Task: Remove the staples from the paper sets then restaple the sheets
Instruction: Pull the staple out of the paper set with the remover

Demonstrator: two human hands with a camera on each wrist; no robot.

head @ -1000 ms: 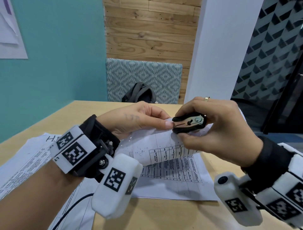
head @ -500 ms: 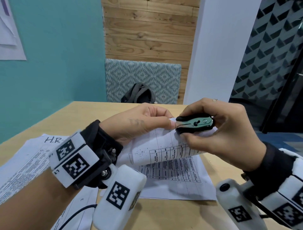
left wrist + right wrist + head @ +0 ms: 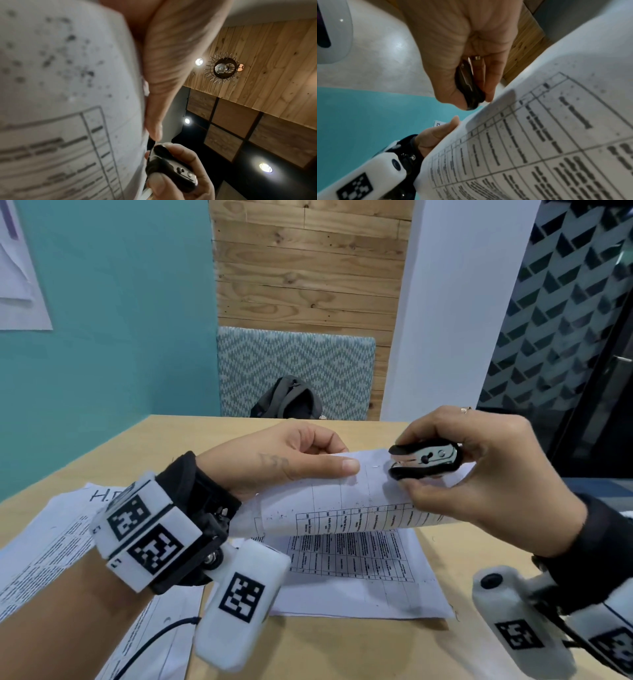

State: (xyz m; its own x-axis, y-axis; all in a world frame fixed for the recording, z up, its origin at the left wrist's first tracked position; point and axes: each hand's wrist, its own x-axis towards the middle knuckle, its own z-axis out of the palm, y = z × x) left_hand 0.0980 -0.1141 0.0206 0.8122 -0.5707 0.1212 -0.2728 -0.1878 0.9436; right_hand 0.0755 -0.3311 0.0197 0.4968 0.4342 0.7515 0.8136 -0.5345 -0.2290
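A stapled paper set [image 3: 346, 508] printed with tables curls up off the wooden table [image 3: 329, 648]. My left hand [image 3: 301, 463] pinches its raised top edge, thumb flat on the sheet; the same hand [image 3: 164, 67] shows beside the paper [image 3: 68, 108] in the left wrist view. A small staple [image 3: 375, 467] shows on the sheet just right of the thumb. My right hand [image 3: 479, 470] grips a black staple remover [image 3: 424, 462] a little right of that staple, claws apart and pointing left. The staple remover [image 3: 469, 88] and paper [image 3: 539, 135] also appear in the right wrist view.
More printed sheets [image 3: 58, 539] lie at the left of the table, one headed with handwriting. A patterned chair [image 3: 294, 368] with a dark bag [image 3: 287, 398] stands beyond the far edge. A teal wall [image 3: 113, 313] runs along the left.
The staple remover has drawn back to the right, away from my left thumb, and its claws now stand apart. The staple is now exposed between them.
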